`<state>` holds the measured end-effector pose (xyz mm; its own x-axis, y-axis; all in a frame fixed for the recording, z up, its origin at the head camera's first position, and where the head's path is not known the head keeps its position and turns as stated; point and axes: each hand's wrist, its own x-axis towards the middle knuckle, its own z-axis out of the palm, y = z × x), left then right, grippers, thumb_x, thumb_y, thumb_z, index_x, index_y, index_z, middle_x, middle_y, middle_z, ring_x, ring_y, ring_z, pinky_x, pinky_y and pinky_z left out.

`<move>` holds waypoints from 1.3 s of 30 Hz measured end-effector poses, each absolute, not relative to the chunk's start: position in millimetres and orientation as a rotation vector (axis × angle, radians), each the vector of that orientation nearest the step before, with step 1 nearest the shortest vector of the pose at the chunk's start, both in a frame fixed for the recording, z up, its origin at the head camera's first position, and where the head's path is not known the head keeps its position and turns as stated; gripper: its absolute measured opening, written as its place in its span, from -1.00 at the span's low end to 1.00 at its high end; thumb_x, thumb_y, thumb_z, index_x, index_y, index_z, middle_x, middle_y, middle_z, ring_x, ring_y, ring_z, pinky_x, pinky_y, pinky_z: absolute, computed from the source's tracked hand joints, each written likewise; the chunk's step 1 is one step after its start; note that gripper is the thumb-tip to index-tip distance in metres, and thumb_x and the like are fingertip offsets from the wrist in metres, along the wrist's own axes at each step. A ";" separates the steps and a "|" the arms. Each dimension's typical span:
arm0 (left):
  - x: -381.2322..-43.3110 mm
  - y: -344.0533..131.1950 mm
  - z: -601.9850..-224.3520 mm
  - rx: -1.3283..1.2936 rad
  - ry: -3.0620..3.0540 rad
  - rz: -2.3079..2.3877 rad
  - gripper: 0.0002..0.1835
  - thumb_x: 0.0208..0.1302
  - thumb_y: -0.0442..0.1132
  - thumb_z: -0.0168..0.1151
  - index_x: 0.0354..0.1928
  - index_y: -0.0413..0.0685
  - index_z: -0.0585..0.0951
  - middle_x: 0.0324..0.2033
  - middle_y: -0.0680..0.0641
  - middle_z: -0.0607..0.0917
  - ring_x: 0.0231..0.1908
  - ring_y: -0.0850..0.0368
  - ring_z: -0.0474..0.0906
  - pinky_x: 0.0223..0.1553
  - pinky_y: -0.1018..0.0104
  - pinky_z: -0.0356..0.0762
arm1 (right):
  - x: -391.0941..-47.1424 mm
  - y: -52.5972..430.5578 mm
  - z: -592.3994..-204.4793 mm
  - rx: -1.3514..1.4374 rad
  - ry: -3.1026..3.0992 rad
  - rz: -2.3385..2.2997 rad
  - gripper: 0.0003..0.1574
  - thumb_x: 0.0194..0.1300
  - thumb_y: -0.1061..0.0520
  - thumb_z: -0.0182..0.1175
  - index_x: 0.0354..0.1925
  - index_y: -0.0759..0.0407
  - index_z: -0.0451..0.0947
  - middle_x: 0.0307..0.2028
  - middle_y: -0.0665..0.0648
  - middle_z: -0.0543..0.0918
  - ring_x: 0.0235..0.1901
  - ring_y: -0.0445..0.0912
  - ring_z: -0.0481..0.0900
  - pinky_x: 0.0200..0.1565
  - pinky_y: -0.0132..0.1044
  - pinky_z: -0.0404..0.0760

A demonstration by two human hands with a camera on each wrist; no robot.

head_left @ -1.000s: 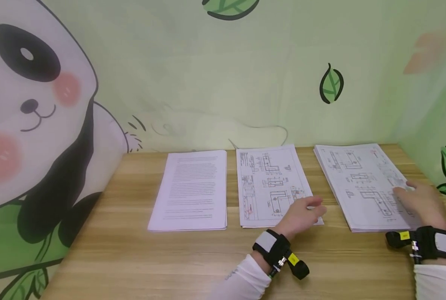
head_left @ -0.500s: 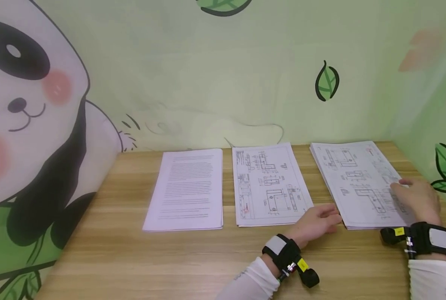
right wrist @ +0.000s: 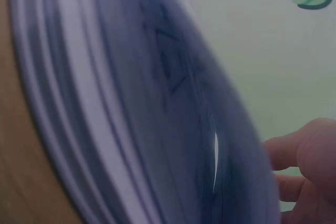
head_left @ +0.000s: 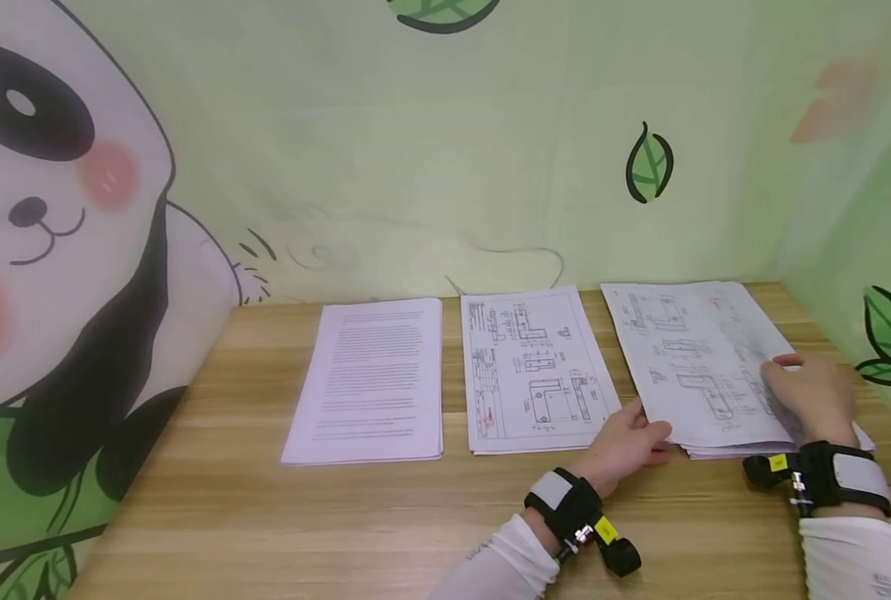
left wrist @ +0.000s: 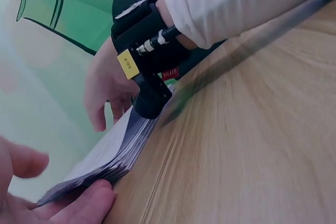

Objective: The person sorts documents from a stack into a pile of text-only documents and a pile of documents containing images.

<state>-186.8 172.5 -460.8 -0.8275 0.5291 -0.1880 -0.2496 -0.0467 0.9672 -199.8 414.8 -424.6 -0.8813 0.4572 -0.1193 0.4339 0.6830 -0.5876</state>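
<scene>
On the right of the table lies a stack of printed drawing sheets [head_left: 745, 454]. Its top sheet [head_left: 670, 333] is shifted left over the rest and bows up at the front right. My right hand [head_left: 813, 400] pinches that sheet near its right edge; in the right wrist view the curled fingers [right wrist: 294, 150] show behind the bowed sheet. At the front left corner is my left hand [head_left: 625, 450]. In the left wrist view its fingers [left wrist: 92, 203] lie under the sheet's corner, while the thumb stands above, apart from the paper.
A second drawing stack [head_left: 538, 367] lies in the middle, left of my left hand. Further left is a stack of text pages [head_left: 366, 379]. All rest on a wooden table [head_left: 302, 533] against a painted wall [head_left: 430, 192].
My right hand has moved left, sliding the top sheet over the stack and bowing it. My left hand has moved right from the middle stack to the right stack's front left corner.
</scene>
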 end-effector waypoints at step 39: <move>-199.0 155.3 -457.4 0.050 1.593 2.243 -0.53 0.21 -0.54 -0.18 0.06 0.10 0.40 -0.29 -0.14 0.70 -0.35 -0.15 0.71 -0.29 0.13 0.70 | -224.0 390.1 -425.6 -0.581 -2.864 1.224 -0.04 0.31 -0.25 -0.13 0.34 0.47 0.04 0.08 0.63 0.39 -0.20 0.16 0.58 -0.47 -0.33 0.55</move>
